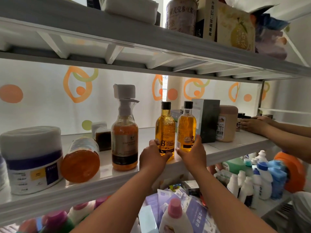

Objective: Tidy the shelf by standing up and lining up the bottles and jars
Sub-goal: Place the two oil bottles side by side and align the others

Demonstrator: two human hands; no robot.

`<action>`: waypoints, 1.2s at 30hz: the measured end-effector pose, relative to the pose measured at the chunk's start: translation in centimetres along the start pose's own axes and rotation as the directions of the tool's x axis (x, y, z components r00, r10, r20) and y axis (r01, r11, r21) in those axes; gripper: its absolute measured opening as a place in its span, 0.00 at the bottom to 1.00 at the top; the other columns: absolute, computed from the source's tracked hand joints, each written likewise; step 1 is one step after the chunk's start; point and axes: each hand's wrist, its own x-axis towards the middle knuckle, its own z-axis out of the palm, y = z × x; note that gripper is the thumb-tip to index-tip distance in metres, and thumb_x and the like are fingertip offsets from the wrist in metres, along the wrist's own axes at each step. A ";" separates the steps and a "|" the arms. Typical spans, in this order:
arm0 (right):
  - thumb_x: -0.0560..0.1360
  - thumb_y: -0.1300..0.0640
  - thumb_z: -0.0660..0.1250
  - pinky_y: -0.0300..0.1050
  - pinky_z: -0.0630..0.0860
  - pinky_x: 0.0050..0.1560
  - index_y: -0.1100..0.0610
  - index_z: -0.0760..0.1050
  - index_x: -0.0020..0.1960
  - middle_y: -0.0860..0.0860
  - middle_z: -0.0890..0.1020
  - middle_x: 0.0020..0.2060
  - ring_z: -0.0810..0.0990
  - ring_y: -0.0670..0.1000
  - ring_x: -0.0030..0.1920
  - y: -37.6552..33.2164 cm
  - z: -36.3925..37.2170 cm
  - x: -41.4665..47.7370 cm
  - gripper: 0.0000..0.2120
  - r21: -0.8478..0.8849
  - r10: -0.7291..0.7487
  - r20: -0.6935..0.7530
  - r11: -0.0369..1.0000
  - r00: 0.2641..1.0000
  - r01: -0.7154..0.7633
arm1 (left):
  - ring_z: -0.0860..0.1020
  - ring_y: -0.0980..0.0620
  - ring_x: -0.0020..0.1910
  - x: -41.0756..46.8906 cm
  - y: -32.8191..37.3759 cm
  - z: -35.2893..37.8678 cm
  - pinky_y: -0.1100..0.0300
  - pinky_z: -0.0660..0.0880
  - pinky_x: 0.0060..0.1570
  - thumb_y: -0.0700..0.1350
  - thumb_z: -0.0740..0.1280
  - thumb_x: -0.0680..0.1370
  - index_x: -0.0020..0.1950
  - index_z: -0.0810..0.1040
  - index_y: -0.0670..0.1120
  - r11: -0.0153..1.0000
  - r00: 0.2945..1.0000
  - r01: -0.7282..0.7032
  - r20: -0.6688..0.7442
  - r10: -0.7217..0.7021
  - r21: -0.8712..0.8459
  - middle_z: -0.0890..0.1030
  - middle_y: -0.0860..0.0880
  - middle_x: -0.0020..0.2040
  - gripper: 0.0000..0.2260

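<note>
Two amber shampoo bottles with black caps stand upright side by side near the front edge of the white middle shelf. My left hand grips the base of the left amber bottle. My right hand grips the base of the right amber bottle. To their left stands a tall pump bottle of orange gel. Further left an orange jar lies on its side, next to a big white tub.
Behind the right bottle stand a dark green box and a beige jar. Another person's hands reach onto the shelf from the right. The upper shelf holds tins and boxes; the lower shelf holds detergent bottles and packets.
</note>
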 end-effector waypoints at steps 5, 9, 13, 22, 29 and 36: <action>0.70 0.53 0.73 0.49 0.75 0.57 0.55 0.62 0.68 0.55 0.77 0.61 0.77 0.56 0.59 0.6 0.3 0.8 0.31 -0.023 -0.031 -0.006 0.999 1.000 0.031 | 0.80 0.47 0.56 0.5 0.2 -0.1 0.56 0.76 0.50 0.56 0.71 0.72 0.66 0.68 0.48 0.997 1.000 -0.003 0.029 0.001 0.074 0.81 0.48 0.60 0.26; 0.70 0.53 0.73 0.48 0.74 0.57 0.55 0.62 0.67 0.55 0.77 0.61 0.77 0.56 0.60 1.2 -0.5 1.2 0.31 -0.010 -0.045 0.023 0.999 0.999 0.046 | 0.79 0.48 0.57 0.4 0.5 0.4 0.60 0.72 0.46 0.57 0.70 0.73 0.67 0.68 0.49 0.998 1.000 -0.014 0.006 0.014 0.066 0.80 0.48 0.60 0.27; 0.70 0.51 0.73 0.48 0.74 0.57 0.55 0.63 0.67 0.54 0.76 0.61 0.77 0.56 0.60 1.6 -0.9 1.3 0.31 -0.039 -0.057 0.020 0.998 0.998 0.058 | 0.79 0.48 0.57 0.3 0.6 0.5 0.59 0.72 0.48 0.57 0.71 0.72 0.67 0.68 0.49 1.000 1.000 -0.013 0.011 0.013 0.021 0.81 0.48 0.60 0.27; 0.71 0.50 0.72 0.48 0.74 0.57 0.54 0.62 0.68 0.54 0.78 0.61 0.77 0.55 0.60 1.2 -0.9 0.5 0.31 -0.026 -0.071 0.031 0.997 0.997 0.072 | 0.80 0.49 0.56 -0.3 0.4 0.4 0.57 0.75 0.51 0.59 0.71 0.71 0.66 0.69 0.49 0.999 0.999 -0.045 -0.021 0.045 0.002 0.81 0.49 0.59 0.28; 0.71 0.50 0.71 0.49 0.75 0.56 0.54 0.61 0.69 0.54 0.79 0.60 0.78 0.57 0.58 1.0 -1.1 0.4 0.31 -0.041 -0.061 0.085 0.997 0.995 0.064 | 0.80 0.48 0.57 -0.7 0.6 0.4 0.58 0.74 0.50 0.58 0.70 0.72 0.66 0.69 0.49 0.999 0.999 -0.051 -0.017 0.052 0.009 0.81 0.49 0.60 0.27; 0.75 0.55 0.67 0.41 0.67 0.48 0.59 0.69 0.63 0.58 0.78 0.55 0.76 0.57 0.55 -0.6 -1.8 -0.7 0.19 -0.058 -0.155 -0.111 0.987 0.982 0.149 | 0.77 0.48 0.62 -1.9 0.5 -1.1 0.56 0.74 0.57 0.56 0.67 0.76 0.73 0.65 0.45 0.994 0.989 -0.104 -0.109 0.102 -0.015 0.78 0.44 0.64 0.30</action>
